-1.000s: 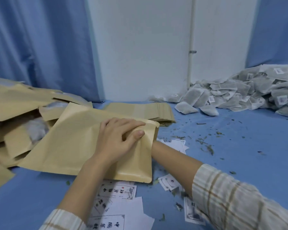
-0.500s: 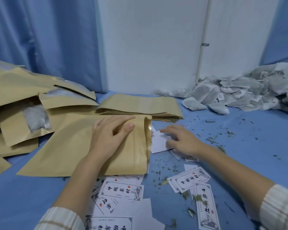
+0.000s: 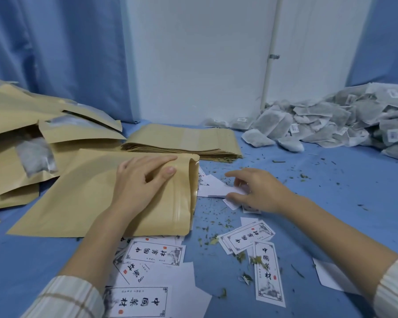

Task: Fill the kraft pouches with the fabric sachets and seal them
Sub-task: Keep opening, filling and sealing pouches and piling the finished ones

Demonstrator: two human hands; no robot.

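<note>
One kraft pouch (image 3: 83, 198) lies flat, left of centre, long axis left-right, open mouth facing right. The left hand (image 3: 143, 180) presses it with relaxed fingers. The right hand (image 3: 255, 191), inside it a second ago, now pinches a white card (image 3: 214, 187) just beside the mouth; sealing probably waits.

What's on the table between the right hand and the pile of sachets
In the head view, only bare blue cloth with scattered herb crumbs separates the right hand from the sachets.
</note>
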